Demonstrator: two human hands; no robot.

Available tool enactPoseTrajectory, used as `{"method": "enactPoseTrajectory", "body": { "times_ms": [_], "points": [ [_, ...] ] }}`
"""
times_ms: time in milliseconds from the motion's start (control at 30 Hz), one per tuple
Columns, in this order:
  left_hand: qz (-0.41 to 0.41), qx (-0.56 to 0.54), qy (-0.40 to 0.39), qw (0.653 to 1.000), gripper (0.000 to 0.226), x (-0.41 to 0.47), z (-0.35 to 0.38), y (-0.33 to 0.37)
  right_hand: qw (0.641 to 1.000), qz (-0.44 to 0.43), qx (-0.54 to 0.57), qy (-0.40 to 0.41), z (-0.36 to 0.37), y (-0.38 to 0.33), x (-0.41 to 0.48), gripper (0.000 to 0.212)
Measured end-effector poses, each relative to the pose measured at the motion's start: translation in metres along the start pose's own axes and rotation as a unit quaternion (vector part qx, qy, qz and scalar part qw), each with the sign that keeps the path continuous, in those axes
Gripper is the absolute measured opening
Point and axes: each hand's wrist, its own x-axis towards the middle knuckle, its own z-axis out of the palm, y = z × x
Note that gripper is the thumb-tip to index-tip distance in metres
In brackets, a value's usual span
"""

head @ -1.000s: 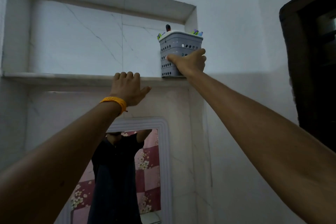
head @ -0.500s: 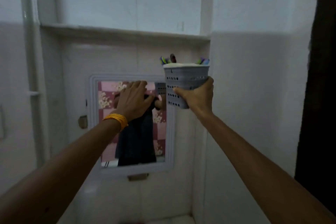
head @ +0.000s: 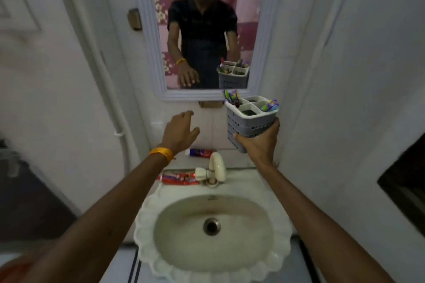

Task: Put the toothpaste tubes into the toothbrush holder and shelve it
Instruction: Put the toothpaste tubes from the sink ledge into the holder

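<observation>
My right hand (head: 259, 142) grips the bottom of a grey perforated toothbrush holder (head: 249, 119) with a white four-compartment top, held in the air right of the sink. Toothbrushes stick out of its left and right compartments. One red toothpaste tube (head: 179, 178) lies on the sink's back rim, left of the tap. A second red and blue tube (head: 199, 152) lies on the ledge behind, against the wall. My left hand (head: 180, 132), an orange band at its wrist, hovers open above the tubes with its fingers spread.
A white scalloped sink (head: 142, 220) is below, with a cream tap (head: 217, 167) at its back. A white-framed mirror (head: 204, 30) hangs on the tiled wall above. A white pipe (head: 119, 122) runs down the wall on the left.
The holder has come down from the high shelf to just above the sink in my right hand. My left hand dropped from the shelf edge to above the tubes. The view tilted down.
</observation>
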Motion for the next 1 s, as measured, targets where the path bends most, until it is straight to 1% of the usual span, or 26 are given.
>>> {"method": "enactPoseTrajectory", "body": {
  "times_ms": [133,200,300,400,467,567,733,833,933,1000],
  "points": [
    [-0.044,0.005,-0.085,0.995,0.058,-0.018,0.051,-0.057,0.998,0.058,-0.037,-0.008,0.014,0.052,-0.033,0.124],
    [-0.058,0.008,-0.113,0.992,0.056,-0.024,0.071,-0.078,0.996,0.081,-0.032,-0.009,0.019,0.074,-0.049,0.125],
    [-0.083,0.017,-0.143,0.986,0.052,-0.025,0.096,-0.105,0.993,0.112,-0.025,0.014,0.028,0.1,-0.068,0.128],
    [-0.087,0.039,-0.173,0.98,0.049,-0.023,0.116,-0.129,0.988,0.145,-0.025,0.038,0.036,0.132,-0.081,0.127],
    [-0.082,0.053,-0.195,0.976,0.046,-0.025,0.129,-0.143,0.984,0.164,-0.05,0.049,0.04,0.149,-0.089,0.129],
    [-0.083,0.067,-0.224,0.969,0.044,-0.029,0.146,-0.158,0.983,0.158,-0.074,0.057,0.043,0.162,-0.097,0.129],
    [-0.076,0.08,-0.237,0.965,0.048,-0.034,0.161,-0.17,0.985,0.14,-0.067,0.073,0.046,0.169,-0.098,0.128],
    [-0.077,0.091,-0.228,0.966,0.051,-0.035,0.164,-0.178,0.984,0.152,-0.039,0.08,0.045,0.172,-0.102,0.131],
    [-0.07,0.115,-0.219,0.966,0.048,-0.034,0.164,-0.183,0.983,0.155,0.0,0.094,0.041,0.175,-0.102,0.129],
    [-0.069,0.108,-0.216,0.968,0.044,-0.033,0.163,-0.185,0.982,0.168,0.016,0.082,0.04,0.178,-0.104,0.129]
  ]
}}
